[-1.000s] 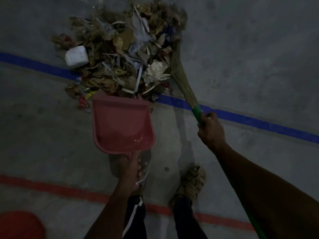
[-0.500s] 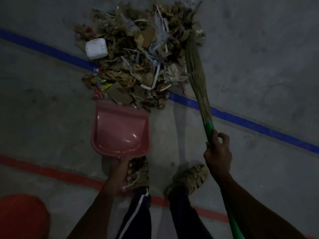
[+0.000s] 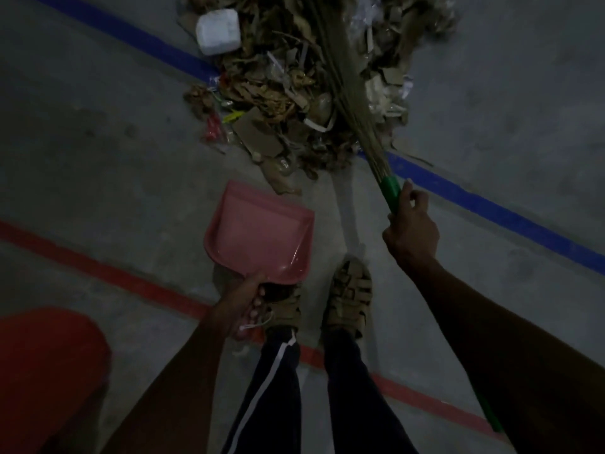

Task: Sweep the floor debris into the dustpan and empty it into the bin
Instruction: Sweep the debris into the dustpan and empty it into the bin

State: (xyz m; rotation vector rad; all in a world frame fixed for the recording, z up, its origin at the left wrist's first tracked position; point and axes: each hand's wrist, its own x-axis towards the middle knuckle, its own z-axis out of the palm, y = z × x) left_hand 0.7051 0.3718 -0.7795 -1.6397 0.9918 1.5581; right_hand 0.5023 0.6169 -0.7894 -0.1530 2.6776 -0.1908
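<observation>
The pink dustpan [image 3: 258, 232] is gripped at its handle by the left hand [image 3: 240, 308], its mouth lying just short of the debris pile [image 3: 304, 83] ahead of the fingers, and nothing is seen inside it. The broom [image 3: 352, 103] is clasped at its green handle by the right hand [image 3: 409, 232], bristles laid over the pile beyond those fingers. The sweeping-in and the emptying are judged still undone; a red bin [image 3: 49, 371], presumably the target, sits left of the left hand.

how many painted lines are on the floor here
2. The blue line runs diagonally from the upper left, under the debris pile, to the right edge. The red line crosses lower down, passing under the person's feet. Others may lie outside the view.
</observation>
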